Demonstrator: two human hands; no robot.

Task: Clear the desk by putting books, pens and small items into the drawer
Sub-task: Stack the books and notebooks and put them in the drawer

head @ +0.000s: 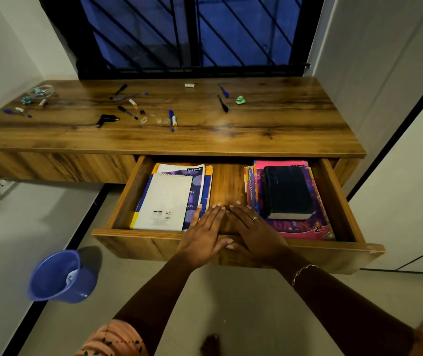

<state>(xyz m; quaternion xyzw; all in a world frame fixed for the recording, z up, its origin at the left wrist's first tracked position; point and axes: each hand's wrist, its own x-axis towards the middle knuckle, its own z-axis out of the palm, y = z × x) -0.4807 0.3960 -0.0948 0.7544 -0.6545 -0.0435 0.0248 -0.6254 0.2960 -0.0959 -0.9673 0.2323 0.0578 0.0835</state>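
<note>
The drawer (138, 233) stands pulled open. The left hand (204, 232) and right hand (254, 232) lie flat in it, side by side with fingers straight, holding nothing, over the bare strip of its floor. Just left of them a spiral notepad (164, 201) tops a notebook stack; just right, a thick dark book (287, 192) lies on a pink book (305, 231). Beyond both hands, a blue pen (171, 120), a black pen (222, 103) and a green scrap (240, 99) litter the wooden desk (269, 124). Swept carelessly, the pens could roll off; the thick book might catch under the desktop on closing. A barred window (192, 32) lies behind, with a blue tub (58, 276) on the floor to the left.
</note>
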